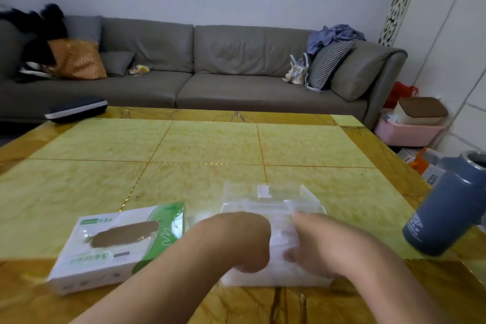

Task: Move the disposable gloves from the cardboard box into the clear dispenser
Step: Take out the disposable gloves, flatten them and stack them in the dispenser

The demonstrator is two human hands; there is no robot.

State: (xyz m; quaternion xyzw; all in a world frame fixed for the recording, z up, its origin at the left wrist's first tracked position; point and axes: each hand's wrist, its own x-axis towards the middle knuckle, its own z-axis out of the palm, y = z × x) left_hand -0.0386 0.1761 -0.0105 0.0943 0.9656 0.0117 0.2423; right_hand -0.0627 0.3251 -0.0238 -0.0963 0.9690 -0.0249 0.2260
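A white and green cardboard glove box (115,244) lies flat on the table's near left, its oval top opening showing brown inside. To its right stands the clear dispenser (271,198) with its lid tipped up at the back. A pale stack of clear disposable gloves (278,268) fills the dispenser's front part. My left hand (242,242) is curled, knuckles up, pressing on the stack's left side. At the stack's right side my right hand (323,244) has its fingers bent around the gloves. Both hands hide much of the stack.
A grey-blue insulated bottle (447,208) stands at the table's right edge, close to my right forearm. The yellow tiled table (210,147) stretches back to a grey sofa (210,66). A pink bin (410,131) sits on the floor at right.
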